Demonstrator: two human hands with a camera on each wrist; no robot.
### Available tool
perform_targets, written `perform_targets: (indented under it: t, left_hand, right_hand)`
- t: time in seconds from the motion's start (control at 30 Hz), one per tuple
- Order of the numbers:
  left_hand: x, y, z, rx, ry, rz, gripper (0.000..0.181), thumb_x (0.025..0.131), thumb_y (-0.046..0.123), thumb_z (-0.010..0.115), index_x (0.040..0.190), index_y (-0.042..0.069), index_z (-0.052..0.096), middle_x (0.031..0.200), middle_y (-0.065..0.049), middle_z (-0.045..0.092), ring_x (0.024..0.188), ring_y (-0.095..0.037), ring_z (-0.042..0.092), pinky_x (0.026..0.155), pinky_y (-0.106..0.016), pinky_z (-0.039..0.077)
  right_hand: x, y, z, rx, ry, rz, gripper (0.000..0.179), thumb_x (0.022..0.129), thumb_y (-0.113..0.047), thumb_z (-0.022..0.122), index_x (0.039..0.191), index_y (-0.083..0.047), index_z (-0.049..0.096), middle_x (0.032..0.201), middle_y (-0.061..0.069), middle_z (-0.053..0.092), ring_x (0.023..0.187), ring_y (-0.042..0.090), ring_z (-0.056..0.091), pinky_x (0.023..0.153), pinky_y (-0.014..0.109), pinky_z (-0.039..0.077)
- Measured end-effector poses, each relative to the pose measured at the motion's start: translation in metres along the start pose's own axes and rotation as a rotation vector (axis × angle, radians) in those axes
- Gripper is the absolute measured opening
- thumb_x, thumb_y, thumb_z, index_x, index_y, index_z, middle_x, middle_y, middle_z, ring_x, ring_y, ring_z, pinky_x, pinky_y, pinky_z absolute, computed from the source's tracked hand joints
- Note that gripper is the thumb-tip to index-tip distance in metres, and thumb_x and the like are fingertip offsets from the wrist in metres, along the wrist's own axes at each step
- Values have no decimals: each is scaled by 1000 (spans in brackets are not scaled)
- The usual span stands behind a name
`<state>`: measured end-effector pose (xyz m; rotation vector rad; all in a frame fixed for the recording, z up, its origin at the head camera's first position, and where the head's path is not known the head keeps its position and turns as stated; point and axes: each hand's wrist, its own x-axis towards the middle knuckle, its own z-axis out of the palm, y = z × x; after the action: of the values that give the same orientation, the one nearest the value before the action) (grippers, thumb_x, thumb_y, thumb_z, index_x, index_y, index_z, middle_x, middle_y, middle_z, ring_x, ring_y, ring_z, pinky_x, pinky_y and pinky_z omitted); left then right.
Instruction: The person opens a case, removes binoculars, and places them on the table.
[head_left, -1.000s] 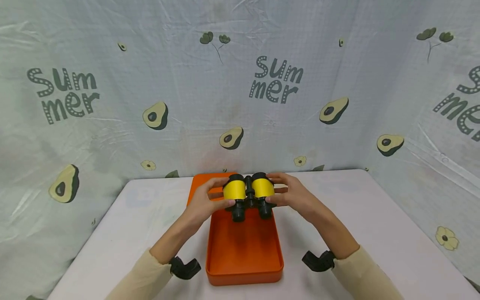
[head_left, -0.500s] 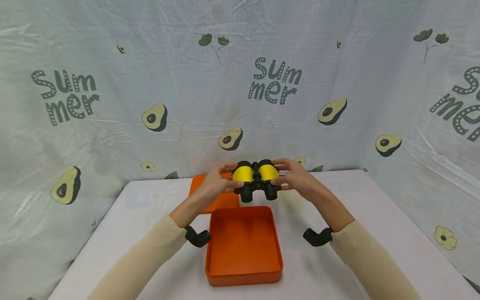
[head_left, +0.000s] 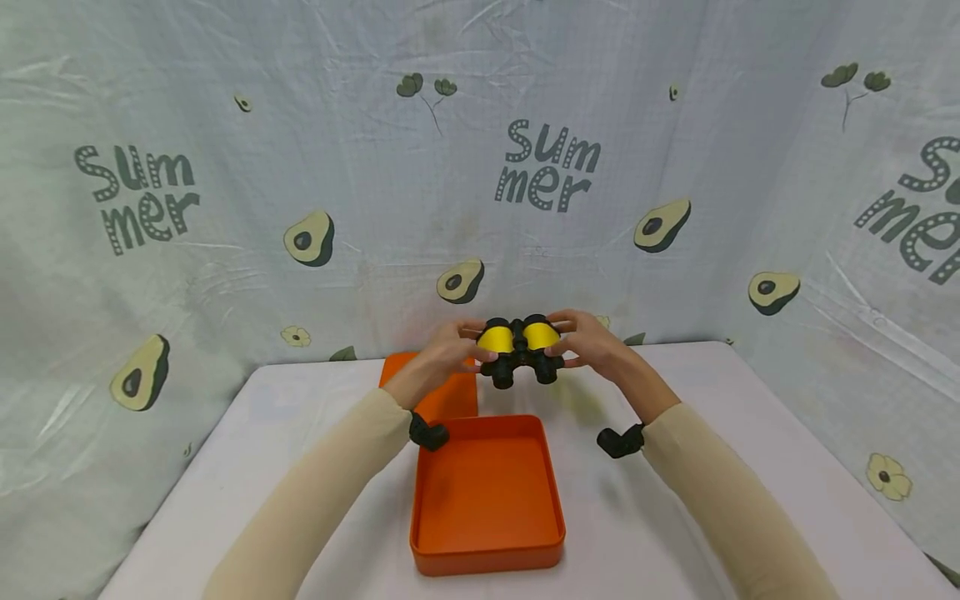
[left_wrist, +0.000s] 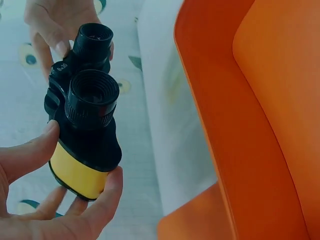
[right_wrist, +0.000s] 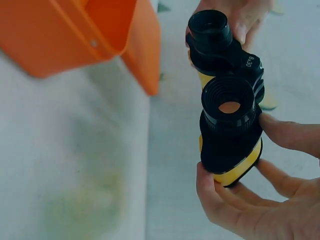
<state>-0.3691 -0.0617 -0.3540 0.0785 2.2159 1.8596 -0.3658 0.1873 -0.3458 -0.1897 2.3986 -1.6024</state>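
Black binoculars (head_left: 521, 348) with yellow barrel bands are held up above the far part of the table, eyepieces toward the head camera. My left hand (head_left: 447, 350) grips the left barrel, thumb on the near side and fingers curled round the yellow band. Round the right barrel curls my right hand (head_left: 591, 343), its thumb near the eyepiece end. Both wrist views show the eyepieces close up, with "8x30" printed beside the hinge of the binoculars (left_wrist: 92, 107). Below them on the table stands an open orange box (head_left: 487, 492) with nothing inside.
A flat orange lid (head_left: 450, 396) lies behind the box, partly covered by the left forearm. The white table (head_left: 645, 517) ends at a hanging patterned sheet (head_left: 360, 167) printed with avocados. Black wrist mounts (head_left: 621, 442) sit on both sleeves.
The two hands have lifted the binoculars up and away from over the box, slightly to the right. The box and lid have stayed in place, and more of the box interior shows.
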Motion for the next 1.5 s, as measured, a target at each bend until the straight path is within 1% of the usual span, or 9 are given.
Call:
perform_targets:
  t: [0.17, 0.4, 0.57, 0.73, 0.8, 1.0, 1.17, 1.37, 1.5]
  left_hand:
    - [17, -7, 3, -38, 3, -74, 69, 88, -4, 75, 149, -2, 44, 157, -22, 40, 129, -39, 55, 115, -51, 48]
    - [33, -16, 11, 1, 16, -136, 71, 89, 0, 77, 152, 2, 44, 150, -24, 49, 122, -36, 60, 113, -45, 51]
    - [36, -22, 17, 48, 21, -151, 67, 90, -1, 76, 150, 1, 46, 144, -25, 53, 109, -31, 58, 111, -44, 53]
    - [42, -27, 23, 122, 58, -164, 63, 89, -1, 77, 146, -2, 50, 142, -25, 55, 113, -36, 60, 109, -46, 54]
    - [45, -29, 26, 149, 63, -172, 63, 89, -1, 77, 146, -3, 51, 141, -25, 55, 115, -38, 60, 107, -46, 55]
    - [52, -34, 32, 195, 67, -199, 62, 89, -2, 77, 145, -4, 51, 138, -25, 57, 107, -35, 62, 101, -45, 59]
    - [54, -37, 34, 211, 46, -217, 63, 89, -2, 77, 146, -5, 50, 142, -26, 56, 115, -36, 63, 102, -45, 58]
    - [59, -40, 38, 261, 57, -233, 62, 89, -3, 76, 145, -6, 51, 141, -24, 57, 115, -35, 63, 103, -44, 57]
    - [57, -37, 40, 261, 62, -247, 61, 90, -3, 74, 146, -6, 50, 142, -24, 57, 120, -37, 62, 106, -44, 55]
  right_hand:
    - [18, 12, 1, 21, -3, 51, 75, 93, -4, 68, 159, -5, 32, 168, 22, 24, 142, 41, 45, 115, 58, 45]
    - [33, 32, -3, 49, -20, 80, 76, 93, -2, 65, 160, -4, 30, 168, 25, 21, 142, 41, 45, 117, 60, 42]
    - [38, 45, -3, 66, -22, 88, 75, 93, -1, 64, 160, -5, 31, 167, 25, 20, 142, 42, 44, 119, 63, 38]
    - [42, 53, 0, 50, -29, 116, 71, 95, -1, 62, 159, -6, 32, 168, 23, 17, 143, 41, 42, 120, 62, 38]
    - [42, 55, 1, 40, -28, 131, 71, 95, -1, 62, 159, -5, 33, 166, 24, 22, 143, 41, 42, 119, 61, 39]
    - [44, 60, 2, 11, -17, 161, 70, 95, -1, 60, 159, -6, 32, 165, 24, 26, 145, 42, 40, 120, 60, 38]
    - [46, 65, 3, -30, -22, 179, 71, 95, -3, 63, 159, -8, 34, 166, 24, 24, 144, 43, 41, 118, 59, 41]
    - [46, 68, 5, -57, -20, 191, 71, 95, -4, 63, 159, -8, 34, 165, 24, 27, 142, 42, 44, 117, 57, 44]
    - [45, 67, 5, -68, -24, 197, 71, 95, -4, 63, 159, -8, 33, 163, 24, 29, 140, 40, 46, 116, 56, 45]
